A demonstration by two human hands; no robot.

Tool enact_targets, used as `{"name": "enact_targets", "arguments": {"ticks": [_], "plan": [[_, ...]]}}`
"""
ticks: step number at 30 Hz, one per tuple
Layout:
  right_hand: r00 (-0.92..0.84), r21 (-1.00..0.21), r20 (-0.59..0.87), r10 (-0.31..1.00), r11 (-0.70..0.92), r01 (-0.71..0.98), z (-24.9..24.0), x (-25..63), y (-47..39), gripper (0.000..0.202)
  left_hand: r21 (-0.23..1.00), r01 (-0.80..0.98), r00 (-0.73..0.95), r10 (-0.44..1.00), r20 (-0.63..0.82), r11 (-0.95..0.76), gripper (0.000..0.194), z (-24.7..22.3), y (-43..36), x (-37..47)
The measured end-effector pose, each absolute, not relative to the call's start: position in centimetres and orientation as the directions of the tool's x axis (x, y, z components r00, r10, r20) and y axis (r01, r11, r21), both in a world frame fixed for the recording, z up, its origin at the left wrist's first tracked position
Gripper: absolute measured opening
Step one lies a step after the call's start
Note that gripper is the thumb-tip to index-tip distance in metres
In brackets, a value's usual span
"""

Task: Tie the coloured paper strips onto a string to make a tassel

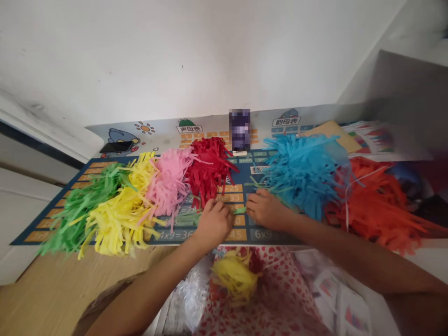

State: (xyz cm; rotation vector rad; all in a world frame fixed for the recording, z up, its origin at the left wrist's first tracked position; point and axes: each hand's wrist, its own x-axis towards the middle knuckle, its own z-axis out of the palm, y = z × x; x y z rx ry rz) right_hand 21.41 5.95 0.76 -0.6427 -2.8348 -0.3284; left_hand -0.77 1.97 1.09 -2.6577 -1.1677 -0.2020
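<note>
A light green paper strip (240,211) spans the gap between the left hand (216,223) and the right hand (265,209), its long axis running left to right, roughly along the near edge of the tabletop (259,235). Each grip is narrow, fingers curled down on the strip; pale green fringe (189,218) shows just left of the left grip. Left of the grips lie one red bunch (211,170), one pink (171,179), one green (87,203) and yellow fringe (121,210), whose bunch count I cannot tell. Beyond the right grip lie one blue bunch (304,170) and one orange-red (378,203).
</note>
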Motion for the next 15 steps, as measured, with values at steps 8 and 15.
{"name": "enact_targets", "arguments": {"ticks": [8,15], "plan": [[-0.781,-0.004,0.224,0.583,0.802,0.597,0.0,20.8,7.4,0.019,-0.1,0.784,0.615,0.743,0.265,-0.613,0.016,0.7,2.8,0.2],[-0.773,0.01,0.257,0.58,0.798,0.602,0.8,19.6,6.3,0.013,-0.108,0.818,0.568,0.764,0.307,-0.565,0.015,-0.1,2.4,-0.2]]}}
